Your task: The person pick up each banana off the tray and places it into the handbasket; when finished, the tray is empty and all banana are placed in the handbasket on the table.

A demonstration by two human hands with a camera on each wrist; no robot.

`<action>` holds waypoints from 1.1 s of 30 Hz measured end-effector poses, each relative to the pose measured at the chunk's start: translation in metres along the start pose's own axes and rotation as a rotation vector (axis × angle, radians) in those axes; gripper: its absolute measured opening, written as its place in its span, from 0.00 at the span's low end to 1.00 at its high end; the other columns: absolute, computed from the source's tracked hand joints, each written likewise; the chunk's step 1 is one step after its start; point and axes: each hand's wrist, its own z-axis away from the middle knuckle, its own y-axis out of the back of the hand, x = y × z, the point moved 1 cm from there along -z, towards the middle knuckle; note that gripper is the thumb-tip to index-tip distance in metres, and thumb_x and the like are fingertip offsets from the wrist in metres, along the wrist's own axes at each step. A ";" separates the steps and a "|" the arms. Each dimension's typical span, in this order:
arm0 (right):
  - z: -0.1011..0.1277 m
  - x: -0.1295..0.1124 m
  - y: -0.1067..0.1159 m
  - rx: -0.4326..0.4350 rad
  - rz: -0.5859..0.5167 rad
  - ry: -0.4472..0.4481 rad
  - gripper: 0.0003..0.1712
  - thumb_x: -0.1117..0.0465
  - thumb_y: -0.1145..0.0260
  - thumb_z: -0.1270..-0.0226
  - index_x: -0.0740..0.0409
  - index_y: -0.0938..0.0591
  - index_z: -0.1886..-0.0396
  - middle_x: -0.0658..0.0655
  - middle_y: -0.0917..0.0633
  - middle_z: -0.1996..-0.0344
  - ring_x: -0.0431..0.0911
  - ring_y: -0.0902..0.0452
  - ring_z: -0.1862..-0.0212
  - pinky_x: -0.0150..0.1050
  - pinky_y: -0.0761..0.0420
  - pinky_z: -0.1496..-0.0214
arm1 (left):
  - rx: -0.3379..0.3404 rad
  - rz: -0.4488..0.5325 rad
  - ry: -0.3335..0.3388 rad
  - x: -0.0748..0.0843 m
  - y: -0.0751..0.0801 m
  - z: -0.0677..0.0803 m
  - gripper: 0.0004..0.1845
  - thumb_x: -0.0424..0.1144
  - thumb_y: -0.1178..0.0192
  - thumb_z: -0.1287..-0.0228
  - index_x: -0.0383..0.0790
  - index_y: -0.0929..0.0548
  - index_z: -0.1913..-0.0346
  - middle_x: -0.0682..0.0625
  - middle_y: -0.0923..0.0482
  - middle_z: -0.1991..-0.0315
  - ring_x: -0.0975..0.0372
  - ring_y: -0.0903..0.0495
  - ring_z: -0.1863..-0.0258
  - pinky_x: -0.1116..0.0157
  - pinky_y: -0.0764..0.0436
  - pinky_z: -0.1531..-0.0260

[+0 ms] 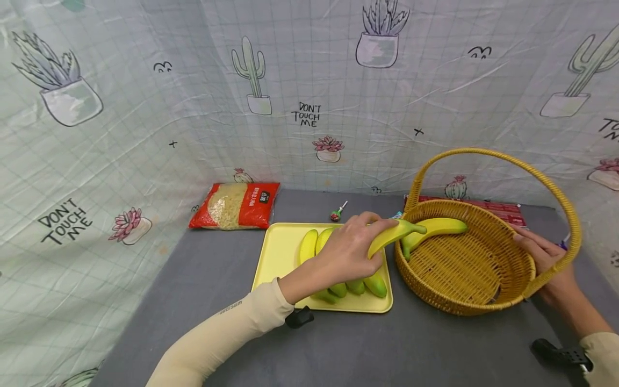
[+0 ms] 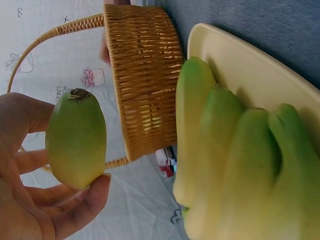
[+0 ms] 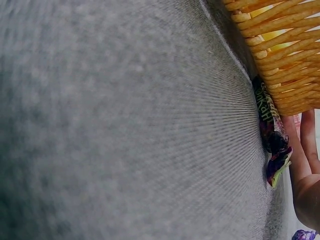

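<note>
My left hand [image 1: 350, 244] grips a yellow-green banana [image 1: 394, 235] between thumb and fingers, above the right part of a pale yellow tray [image 1: 271, 258]. In the left wrist view the banana's blunt dark end [image 2: 79, 95] faces the camera. Several more bananas [image 2: 235, 165] lie side by side on that tray, partly hidden by my left hand in the head view. Right of the tray stands a woven basket [image 1: 464, 263] with a tall handle; a banana [image 1: 440, 227] lies inside along its back left wall. My right hand [image 1: 546, 258] holds the basket's right rim.
A red bag of pale grains [image 1: 237, 207] lies at the back left. A lollipop [image 1: 337, 212] is behind the tray, and a red packet [image 1: 505, 212] behind the basket. A dark wrapped candy [image 3: 272, 132] lies beside the basket. A patterned curtain [image 1: 300, 70] hangs behind the grey table [image 1: 203, 301].
</note>
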 end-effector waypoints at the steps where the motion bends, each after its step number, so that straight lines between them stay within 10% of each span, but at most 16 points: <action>1: -0.001 0.000 -0.001 0.008 0.011 -0.002 0.20 0.72 0.40 0.20 0.52 0.10 0.40 0.49 0.09 0.54 0.40 0.10 0.58 0.35 0.15 0.67 | -0.007 -0.005 -0.003 0.001 0.000 -0.002 0.36 0.33 0.36 0.39 0.51 0.23 0.25 0.48 0.24 0.38 0.57 0.22 0.50 0.63 0.23 0.59; 33: 0.000 0.005 0.001 -0.001 0.011 0.006 0.22 0.71 0.42 0.19 0.51 0.12 0.37 0.51 0.09 0.54 0.42 0.10 0.59 0.36 0.15 0.68 | -0.462 -0.042 -0.134 0.022 -0.018 -0.109 0.35 0.39 0.38 0.27 0.57 0.32 0.19 0.57 0.30 0.30 0.67 0.29 0.51 0.65 0.31 0.65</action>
